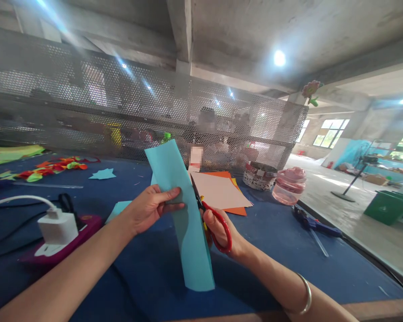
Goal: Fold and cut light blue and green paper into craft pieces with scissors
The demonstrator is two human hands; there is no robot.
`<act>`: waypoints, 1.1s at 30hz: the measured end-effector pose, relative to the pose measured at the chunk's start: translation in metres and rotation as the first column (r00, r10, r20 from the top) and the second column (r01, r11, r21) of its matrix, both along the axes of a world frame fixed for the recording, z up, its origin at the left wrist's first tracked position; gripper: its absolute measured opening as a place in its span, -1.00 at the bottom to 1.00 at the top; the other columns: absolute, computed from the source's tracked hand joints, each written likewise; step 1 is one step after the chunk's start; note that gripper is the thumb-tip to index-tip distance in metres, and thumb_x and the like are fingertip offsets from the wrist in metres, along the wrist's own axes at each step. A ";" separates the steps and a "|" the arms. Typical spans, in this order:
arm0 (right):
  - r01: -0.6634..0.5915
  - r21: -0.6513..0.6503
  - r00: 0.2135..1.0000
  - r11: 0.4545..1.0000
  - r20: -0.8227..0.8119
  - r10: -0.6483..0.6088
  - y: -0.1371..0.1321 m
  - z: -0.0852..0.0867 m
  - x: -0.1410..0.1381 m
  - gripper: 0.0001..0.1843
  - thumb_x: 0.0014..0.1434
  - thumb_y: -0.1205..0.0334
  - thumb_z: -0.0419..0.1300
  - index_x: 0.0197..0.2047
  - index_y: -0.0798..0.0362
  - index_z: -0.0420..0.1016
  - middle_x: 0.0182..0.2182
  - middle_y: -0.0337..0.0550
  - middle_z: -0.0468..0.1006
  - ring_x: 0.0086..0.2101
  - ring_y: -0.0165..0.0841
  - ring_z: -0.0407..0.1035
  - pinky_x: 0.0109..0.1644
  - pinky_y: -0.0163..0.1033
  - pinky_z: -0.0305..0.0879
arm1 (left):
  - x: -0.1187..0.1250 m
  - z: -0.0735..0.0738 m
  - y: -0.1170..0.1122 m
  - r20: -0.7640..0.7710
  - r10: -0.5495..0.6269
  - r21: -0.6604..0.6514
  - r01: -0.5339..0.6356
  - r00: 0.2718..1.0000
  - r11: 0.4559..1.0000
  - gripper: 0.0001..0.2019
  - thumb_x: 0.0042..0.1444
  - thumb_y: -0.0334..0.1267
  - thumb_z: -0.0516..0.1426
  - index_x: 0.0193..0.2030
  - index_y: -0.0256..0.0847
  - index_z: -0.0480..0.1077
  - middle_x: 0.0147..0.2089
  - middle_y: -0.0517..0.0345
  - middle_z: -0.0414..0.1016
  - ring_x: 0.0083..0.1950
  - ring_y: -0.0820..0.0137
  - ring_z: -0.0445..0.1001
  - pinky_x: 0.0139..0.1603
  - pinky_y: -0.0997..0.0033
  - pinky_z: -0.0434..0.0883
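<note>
A long strip of light blue paper (184, 214) stands tilted above the table in front of me. My left hand (156, 206) pinches it near its middle, thumb on the near face. In my right hand (221, 232) is a pair of scissors (229, 237) with red handles and dark blades. The blades point up and away along the paper's right edge; whether they are cutting into it I cannot tell. Behind the scissors lies a stack of pale pink paper (221, 190) over orange sheets (237, 211).
At left are a power strip (92, 223) with a white charger (58, 227), cut blue paper (102, 174) and a red-orange garland (62, 166). To the right stand a woven basket (259, 175), a pink jar (289, 185) and a glue gun (317, 226). A perforated screen (147, 112) borders the back.
</note>
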State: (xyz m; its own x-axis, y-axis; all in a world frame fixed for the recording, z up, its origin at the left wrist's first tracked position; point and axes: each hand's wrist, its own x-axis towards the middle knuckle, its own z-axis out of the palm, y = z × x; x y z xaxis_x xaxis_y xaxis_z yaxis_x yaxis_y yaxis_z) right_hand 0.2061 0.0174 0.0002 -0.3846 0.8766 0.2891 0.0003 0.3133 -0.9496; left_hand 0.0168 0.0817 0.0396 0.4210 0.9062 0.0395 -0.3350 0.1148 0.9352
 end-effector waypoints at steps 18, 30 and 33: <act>0.047 0.005 0.999 0.999 0.018 -0.047 0.002 0.003 -0.001 -0.42 0.10 -0.35 0.06 -0.45 0.04 0.11 -0.62 -0.41 0.00 -0.60 -0.56 -0.12 -0.58 -0.38 -0.18 | -0.003 -0.002 0.002 0.003 -0.023 0.005 0.023 1.000 1.000 -0.87 0.05 -0.44 0.23 -0.25 -0.31 0.59 -0.19 -0.04 0.64 -0.25 0.32 0.60 -0.26 0.45 0.59; 0.018 0.005 1.000 1.000 0.025 -0.018 0.000 0.008 0.001 -0.40 0.12 -0.39 -0.01 -0.36 0.07 0.22 -0.60 -0.35 0.16 -0.58 -0.51 0.05 -0.53 -0.37 0.00 | 0.001 -0.006 -0.001 -0.035 -0.063 -0.001 0.063 0.997 0.998 -0.82 0.03 -0.38 0.26 -0.19 -0.30 0.59 -0.16 -0.06 0.63 -0.24 0.30 0.59 -0.26 0.40 0.58; 0.019 0.008 1.000 1.000 0.023 -0.019 0.000 0.009 0.001 -0.41 0.12 -0.37 0.00 -0.39 0.06 0.19 -0.63 -0.39 0.08 -0.60 -0.53 0.01 -0.54 -0.38 -0.01 | 0.001 -0.007 -0.002 -0.038 -0.062 0.005 0.062 0.997 0.998 -0.79 0.02 -0.36 0.27 -0.16 -0.28 0.58 -0.12 -0.06 0.63 -0.20 0.28 0.59 -0.23 0.39 0.57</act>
State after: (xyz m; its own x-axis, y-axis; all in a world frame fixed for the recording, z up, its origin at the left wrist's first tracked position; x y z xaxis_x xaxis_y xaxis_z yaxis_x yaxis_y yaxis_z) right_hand 0.2074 0.0170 0.0091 -0.3745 0.8818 0.2867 0.0285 0.3201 -0.9470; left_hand 0.0183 0.0797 0.0323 0.4779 0.8780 0.0277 -0.2919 0.1290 0.9477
